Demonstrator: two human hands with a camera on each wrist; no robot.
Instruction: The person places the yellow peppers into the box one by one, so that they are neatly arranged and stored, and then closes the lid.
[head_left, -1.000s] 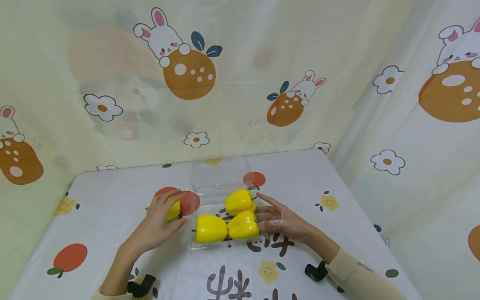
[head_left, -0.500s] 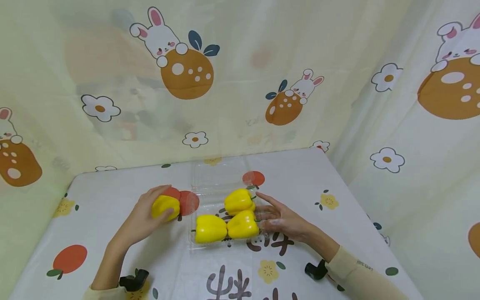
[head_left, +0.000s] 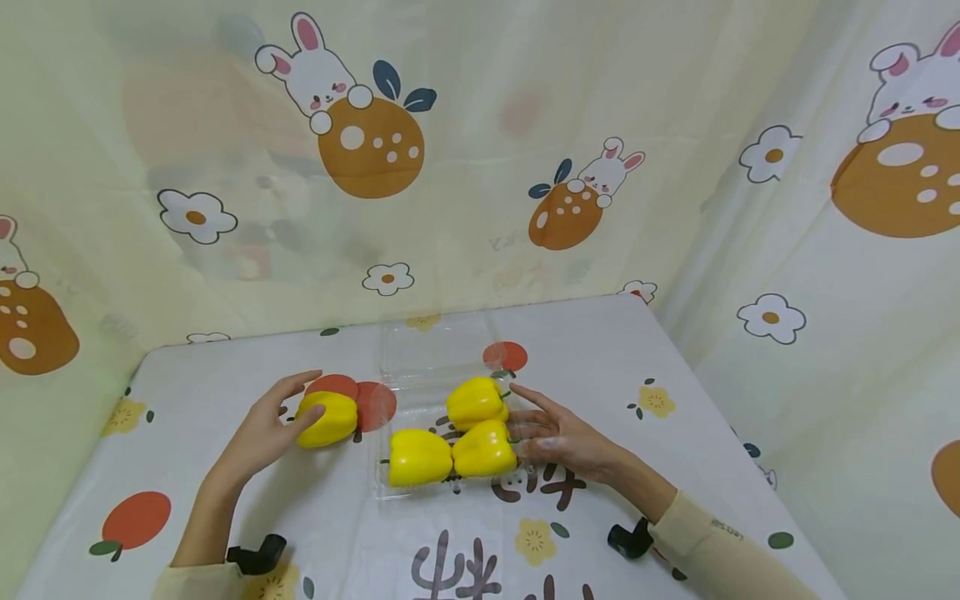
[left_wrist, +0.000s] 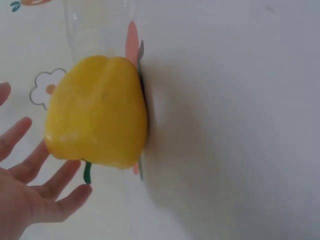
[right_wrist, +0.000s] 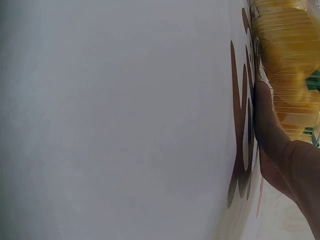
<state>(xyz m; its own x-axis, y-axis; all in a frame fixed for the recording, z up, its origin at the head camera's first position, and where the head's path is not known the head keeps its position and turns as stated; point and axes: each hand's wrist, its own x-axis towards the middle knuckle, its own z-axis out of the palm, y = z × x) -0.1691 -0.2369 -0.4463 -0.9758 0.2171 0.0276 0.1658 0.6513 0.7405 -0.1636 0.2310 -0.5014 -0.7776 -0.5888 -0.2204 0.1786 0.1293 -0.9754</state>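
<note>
A yellow bell pepper (head_left: 327, 420) lies on its side on the cloth, left of a clear plastic clamshell box (head_left: 384, 495). My left hand (head_left: 264, 432) is spread beside it, its thumb overlapping the pepper in the head view. In the left wrist view the fingertips (left_wrist: 80, 194) stand near the green stem of that pepper (left_wrist: 100, 112). Three more yellow bell peppers (head_left: 420, 457) lie in the box base. With the fingers loosely extended, my right hand (head_left: 572, 443) touches the right wall of the box. Its thumb (right_wrist: 267, 112) presses low against the ribbed plastic.
The box's lid (head_left: 431, 348) is folded back, flat towards the rear. A white printed cloth (head_left: 600, 358) covers the table, and a patterned curtain (head_left: 480, 208) closes off the back and sides. Black wrist mounts (head_left: 257, 555) hang at both sleeves.
My left hand has drawn back to the left off the lone pepper, which shows more fully now. The right hand and the box have stayed in place.
</note>
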